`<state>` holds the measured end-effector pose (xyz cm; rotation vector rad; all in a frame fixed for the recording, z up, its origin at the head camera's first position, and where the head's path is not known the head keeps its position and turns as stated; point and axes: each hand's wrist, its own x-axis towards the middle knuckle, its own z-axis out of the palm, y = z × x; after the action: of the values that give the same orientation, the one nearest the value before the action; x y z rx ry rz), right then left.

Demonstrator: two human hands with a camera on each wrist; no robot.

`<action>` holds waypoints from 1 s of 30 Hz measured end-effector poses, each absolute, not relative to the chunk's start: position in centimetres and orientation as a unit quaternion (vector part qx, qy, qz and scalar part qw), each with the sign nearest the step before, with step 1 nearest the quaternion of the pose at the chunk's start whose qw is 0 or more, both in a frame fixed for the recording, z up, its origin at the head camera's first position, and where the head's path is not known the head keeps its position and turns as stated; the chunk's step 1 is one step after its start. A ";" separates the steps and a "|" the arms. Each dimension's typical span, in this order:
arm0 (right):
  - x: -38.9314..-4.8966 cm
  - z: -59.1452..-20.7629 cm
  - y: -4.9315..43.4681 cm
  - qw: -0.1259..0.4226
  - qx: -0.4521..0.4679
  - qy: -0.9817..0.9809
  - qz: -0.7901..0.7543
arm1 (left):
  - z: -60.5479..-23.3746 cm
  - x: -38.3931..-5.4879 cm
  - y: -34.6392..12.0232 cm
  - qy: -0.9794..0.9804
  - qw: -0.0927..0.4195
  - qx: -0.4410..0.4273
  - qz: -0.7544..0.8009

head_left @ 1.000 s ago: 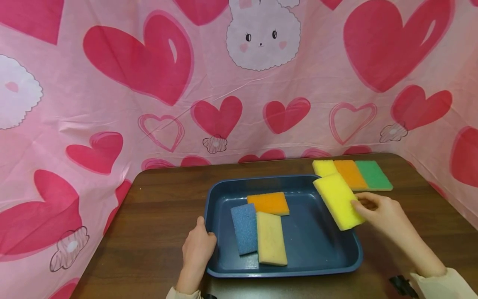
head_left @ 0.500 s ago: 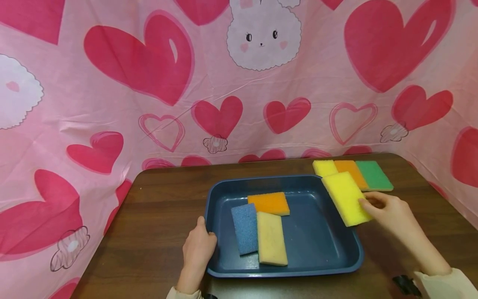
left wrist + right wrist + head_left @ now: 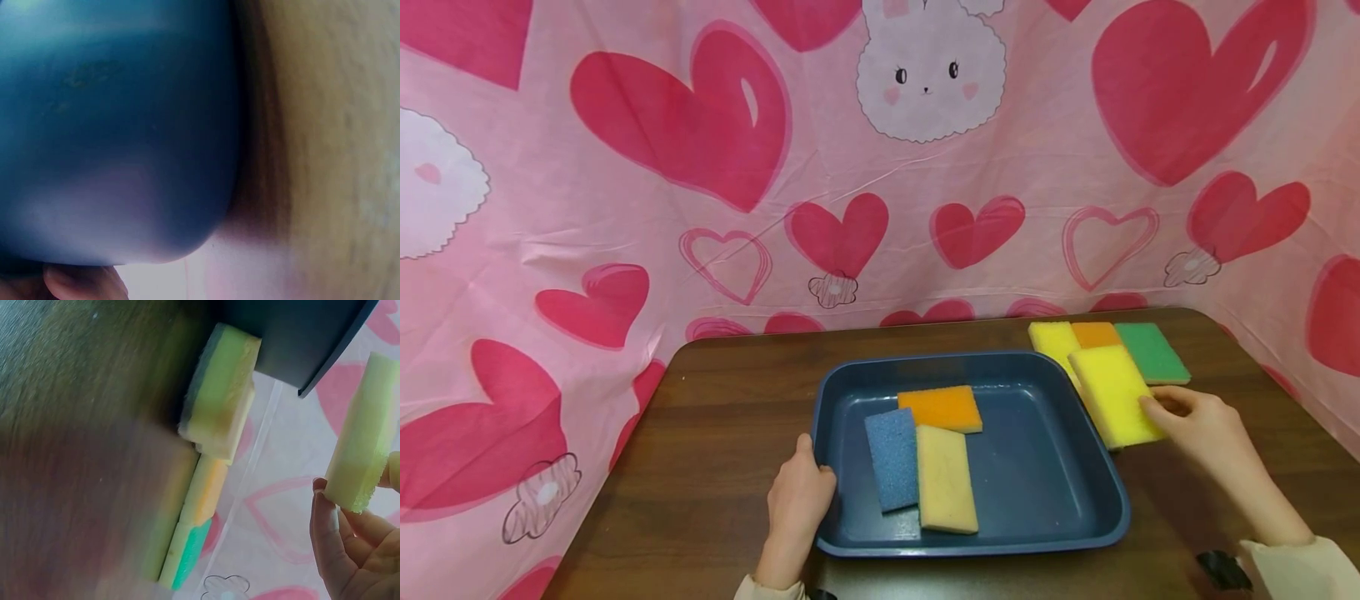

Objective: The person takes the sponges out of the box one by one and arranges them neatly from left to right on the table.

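My left hand (image 3: 800, 492) grips the left wall of a blue rectangular baking pan (image 3: 1030, 492); in the left wrist view its fingertips (image 3: 84, 282) show at the pan's edge. My right hand (image 3: 1208, 433) pinches a yellow sponge (image 3: 1116, 396) by one side, thumb against fingers, raised beside the pan's right rim. The right wrist view shows this sponge (image 3: 364, 434) edge-on between the fingers. Inside the pan lie an orange sponge (image 3: 940, 407), a blue sponge (image 3: 891, 458) and a pale yellow sponge (image 3: 946, 479), the last two side by side.
Behind the held sponge, a row of yellow (image 3: 1051, 337), orange (image 3: 1097, 334) and green (image 3: 1152, 352) sponges lies on the brown wooden table (image 3: 700, 467). A pink heart-patterned cloth (image 3: 737, 167) hangs behind the table. In the right wrist view, a thick sponge (image 3: 219, 394) sits near the pan.
My right hand has moved rightward with the yellow sponge, from over the pan's right side to past its rim. The sponge now covers more of the orange one behind. The left hand stays put.
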<state>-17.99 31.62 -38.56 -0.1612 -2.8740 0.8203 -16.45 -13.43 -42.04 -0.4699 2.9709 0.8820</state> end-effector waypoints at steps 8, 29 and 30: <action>-18.2 -38.9 32.8 0.063 -0.083 -0.956 0.275 | -41.9 -16.5 -13.3 0.948 0.002 -0.150 0.282; -18.6 -40.0 34.7 0.019 -0.138 -0.953 0.271 | -41.9 -16.3 -13.4 0.949 0.004 -0.149 0.277; -18.7 -40.0 34.8 0.015 -0.139 -0.952 0.271 | -41.9 -16.3 -13.4 0.949 0.004 -0.149 0.277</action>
<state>-18.66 34.83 -40.02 -0.4327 -2.9630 0.8441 -16.34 -13.40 -41.93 -0.4678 2.9746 0.8683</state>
